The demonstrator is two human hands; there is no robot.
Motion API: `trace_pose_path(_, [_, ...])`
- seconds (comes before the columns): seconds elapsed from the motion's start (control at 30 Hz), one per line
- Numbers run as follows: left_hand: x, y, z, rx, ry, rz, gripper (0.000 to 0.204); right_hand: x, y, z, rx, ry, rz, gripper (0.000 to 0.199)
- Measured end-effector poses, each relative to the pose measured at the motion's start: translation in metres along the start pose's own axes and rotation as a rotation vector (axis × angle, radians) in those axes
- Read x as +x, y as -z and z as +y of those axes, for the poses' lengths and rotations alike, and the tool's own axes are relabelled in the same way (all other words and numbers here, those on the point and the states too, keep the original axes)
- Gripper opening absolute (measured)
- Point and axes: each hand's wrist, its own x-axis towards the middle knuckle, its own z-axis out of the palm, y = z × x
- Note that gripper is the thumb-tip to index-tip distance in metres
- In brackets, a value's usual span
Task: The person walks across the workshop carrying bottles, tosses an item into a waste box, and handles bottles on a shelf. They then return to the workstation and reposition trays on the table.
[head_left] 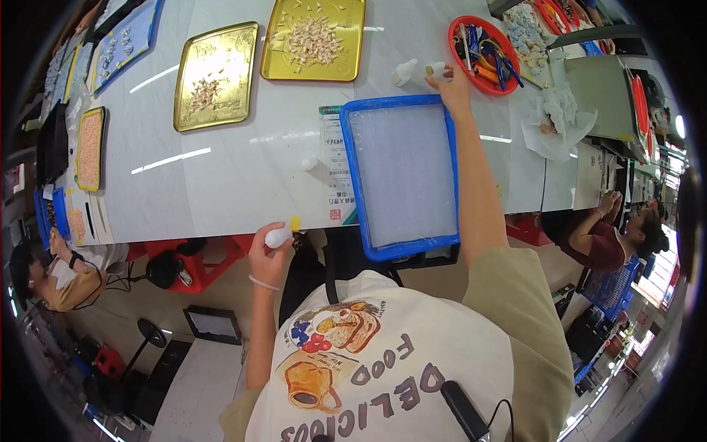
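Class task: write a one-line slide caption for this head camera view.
Left hand holds a small white bottle while right hand reaches past a blue tray.

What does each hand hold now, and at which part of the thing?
Left hand grips a small white bottle around its body. Right hand holds another small white bottle; exact part unclear.

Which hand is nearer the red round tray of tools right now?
Right. The right hand reaches out beside the red round tray, holding a small white bottle. The left hand is back at the table's near edge.
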Motion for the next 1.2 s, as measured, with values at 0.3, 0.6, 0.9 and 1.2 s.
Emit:
trace_pose_path(0.3, [0.002, -0.002, 0.009, -0.011, -0.031, 0.042, 0.029, -0.031, 0.022, -0.021, 0.007, 0.066, 0.231, 0.032])
trace_pose_path(0.6, [0.028, -0.006, -0.009, 0.077, -0.218, 0.155, 0.029, -0.151, 0.031, -0.077, 0.176, 0.058, -0.037, 0.025])
trace_pose_path(0.9, [0.081, -0.022, -0.002, 0.163, -0.201, 0.201, 0.031, -0.213, 0.006, -0.117, 0.247, 0.133, -0.214, 0.020])
trace_pose_path(1.2, [0.074, -0.027, -0.007, 0.236, -0.239, 0.189, 0.032, -0.243, 0.017, -0.112, 0.233, 0.190, -0.299, 0.016])
